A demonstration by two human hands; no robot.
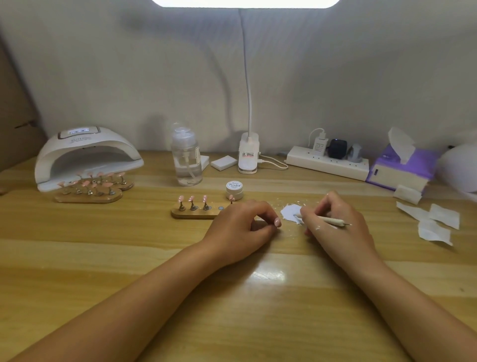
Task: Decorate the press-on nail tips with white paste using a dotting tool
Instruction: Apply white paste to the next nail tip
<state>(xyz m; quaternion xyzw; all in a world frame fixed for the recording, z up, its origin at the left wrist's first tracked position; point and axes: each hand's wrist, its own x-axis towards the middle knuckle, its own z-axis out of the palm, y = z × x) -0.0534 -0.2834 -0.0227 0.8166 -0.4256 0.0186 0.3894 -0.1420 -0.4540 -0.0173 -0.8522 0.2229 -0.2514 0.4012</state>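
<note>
Wooden table (129, 258): we are pinching a pink nail tip (277, 221) in the curled left hand (240, 224); the right hand (335, 224) is gripping the dotting tool (331, 220), its tip touching white paste (289, 211)

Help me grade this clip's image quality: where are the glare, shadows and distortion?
Head view: the lamp at the top edge is blown out white; a glare patch sits on the table between the forearms; soft shadows fall on the wall behind the bottle; the wide lens bows the edges.
</note>
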